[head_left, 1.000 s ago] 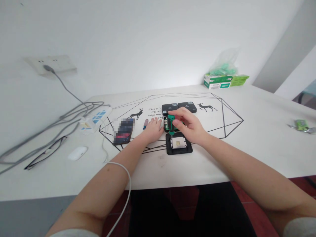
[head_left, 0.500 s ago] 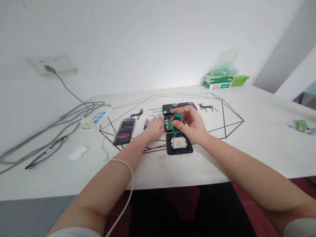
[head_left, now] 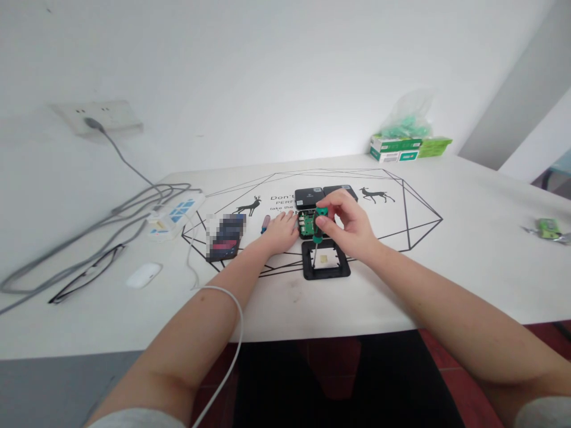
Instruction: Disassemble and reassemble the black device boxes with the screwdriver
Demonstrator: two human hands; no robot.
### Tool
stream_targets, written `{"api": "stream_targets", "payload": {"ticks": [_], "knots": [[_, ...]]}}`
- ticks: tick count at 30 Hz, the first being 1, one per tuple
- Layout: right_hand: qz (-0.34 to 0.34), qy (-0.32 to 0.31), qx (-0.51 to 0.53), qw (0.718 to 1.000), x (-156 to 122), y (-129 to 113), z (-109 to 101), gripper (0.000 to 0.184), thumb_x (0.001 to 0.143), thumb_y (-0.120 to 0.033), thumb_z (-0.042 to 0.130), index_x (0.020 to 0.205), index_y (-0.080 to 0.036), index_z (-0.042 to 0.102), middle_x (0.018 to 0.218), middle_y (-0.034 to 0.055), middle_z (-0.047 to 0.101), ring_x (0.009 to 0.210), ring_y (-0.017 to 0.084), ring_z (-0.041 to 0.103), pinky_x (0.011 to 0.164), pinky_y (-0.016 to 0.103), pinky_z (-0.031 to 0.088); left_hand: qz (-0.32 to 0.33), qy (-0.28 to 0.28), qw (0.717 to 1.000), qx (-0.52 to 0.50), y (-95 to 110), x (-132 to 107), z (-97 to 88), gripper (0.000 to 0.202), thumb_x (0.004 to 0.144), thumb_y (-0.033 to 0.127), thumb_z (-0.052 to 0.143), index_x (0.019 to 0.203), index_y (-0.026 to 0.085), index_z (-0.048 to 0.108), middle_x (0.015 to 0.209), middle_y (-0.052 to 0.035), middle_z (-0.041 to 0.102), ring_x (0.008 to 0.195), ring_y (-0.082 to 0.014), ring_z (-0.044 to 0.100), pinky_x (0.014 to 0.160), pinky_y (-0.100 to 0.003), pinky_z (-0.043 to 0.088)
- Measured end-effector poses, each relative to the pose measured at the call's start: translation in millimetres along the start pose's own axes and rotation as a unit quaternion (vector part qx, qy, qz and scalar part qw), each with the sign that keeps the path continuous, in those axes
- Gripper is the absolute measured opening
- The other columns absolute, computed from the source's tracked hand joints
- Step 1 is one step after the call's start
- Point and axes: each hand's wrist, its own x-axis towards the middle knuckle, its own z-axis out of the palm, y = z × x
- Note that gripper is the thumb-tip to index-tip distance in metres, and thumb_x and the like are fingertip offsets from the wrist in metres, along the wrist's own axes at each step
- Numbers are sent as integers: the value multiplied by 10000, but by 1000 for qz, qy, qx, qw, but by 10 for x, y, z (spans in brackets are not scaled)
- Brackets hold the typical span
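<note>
My right hand [head_left: 350, 226] grips a green and black screwdriver [head_left: 320, 226] by its handle. The shaft points down at the left inner edge of a black square cover [head_left: 327, 274], which holds a white plate [head_left: 329, 258] with a small yellowish patch. Just beyond the cover lies a green circuit board [head_left: 306, 224] in a black case, partly hidden behind my right hand. My left hand [head_left: 282, 232] rests flat at the left side of that case, fingers stretched forward. Beside it is a second small tool [head_left: 266, 223] with a pinkish and blue handle, partly covered.
Two closed black boxes [head_left: 308, 198] lie behind the board. To the left are a phone [head_left: 226, 238], a white mouse [head_left: 144, 275], glasses [head_left: 87, 274] and a power strip [head_left: 176, 217] with grey cables. Green and white boxes [head_left: 395, 148] stand against the wall. A white cable [head_left: 238, 333] crosses my left forearm.
My right hand's fingers have closed in somewhat around the screwdriver handle. The tool's tip stays at the cover's left inner edge, and my left hand keeps its place.
</note>
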Motion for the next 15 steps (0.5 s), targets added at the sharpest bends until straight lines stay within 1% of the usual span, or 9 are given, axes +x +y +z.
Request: {"api": "stream_targets", "payload": {"ticks": [2, 6, 7, 9, 11, 12, 14, 15], "knots": [[-1, -10, -3, 1000, 3, -8, -2, 166, 982, -374, 683, 1111, -269, 678, 908, 22, 564, 781, 181, 546, 750, 387, 508, -1, -10, 1000, 11, 15, -3, -15, 530, 1053, 322, 383, 1543, 138, 468, 1646, -195, 444, 1505, -375, 409, 1207, -551, 351], [-3, -17, 3, 1000, -1, -2, -8, 174, 1001, -378, 657, 1134, -270, 682, 935, 32, 579, 804, 187, 557, 748, 384, 506, -21, 6, 999, 40, 67, -36, -84, 480, 1039, 341, 420, 1469, 169, 546, 1542, -173, 529, 1398, -340, 509, 1169, -496, 414], [-2, -17, 6, 1000, -3, 2, -9, 171, 1003, -374, 655, 1138, -272, 683, 941, 34, 582, 809, 189, 558, 747, 383, 506, -25, 8, 999, 44, 78, -43, -99, 478, 1037, 341, 428, 1465, 168, 552, 1545, -173, 525, 1401, -339, 507, 1172, -491, 413], [-1, -17, 10, 1000, -6, 8, -8, 169, 1005, -366, 651, 1144, -278, 685, 948, 36, 586, 817, 192, 558, 751, 384, 504, -26, 1, 999, 47, 93, -46, -116, 502, 1043, 338, 416, 1499, 157, 523, 1629, -177, 453, 1468, -352, 452, 1199, -507, 384], [1, -16, 12, 1000, -8, 10, -5, 170, 1004, -367, 653, 1147, -282, 687, 951, 35, 586, 820, 194, 558, 759, 388, 502, -25, -24, 998, 46, 98, -39, -119, 540, 1057, 332, 376, 1557, 144, 456, 1716, -168, 351, 1542, -370, 367, 1226, -539, 346], [3, -16, 11, 1000, -8, 10, -4, 172, 1003, -370, 653, 1147, -283, 687, 951, 35, 586, 822, 195, 558, 762, 390, 503, -27, -37, 998, 45, 98, -34, -118, 555, 1063, 330, 357, 1580, 142, 424, 1735, -162, 323, 1561, -379, 341, 1231, -554, 335], [9, -16, 9, 1000, -8, 9, -2, 178, 1003, -381, 651, 1146, -281, 686, 953, 38, 586, 827, 198, 560, 763, 393, 506, -30, -54, 997, 43, 98, -31, -117, 565, 1068, 329, 341, 1601, 148, 392, 1736, -153, 331, 1560, -389, 346, 1223, -568, 340], [11, -17, 8, 1000, -7, 8, -2, 181, 1003, -385, 649, 1147, -280, 684, 959, 40, 589, 829, 199, 561, 763, 394, 508, -31, -52, 997, 44, 100, -33, -119, 561, 1067, 330, 346, 1597, 154, 399, 1721, -154, 359, 1546, -387, 367, 1215, -564, 351]]}}
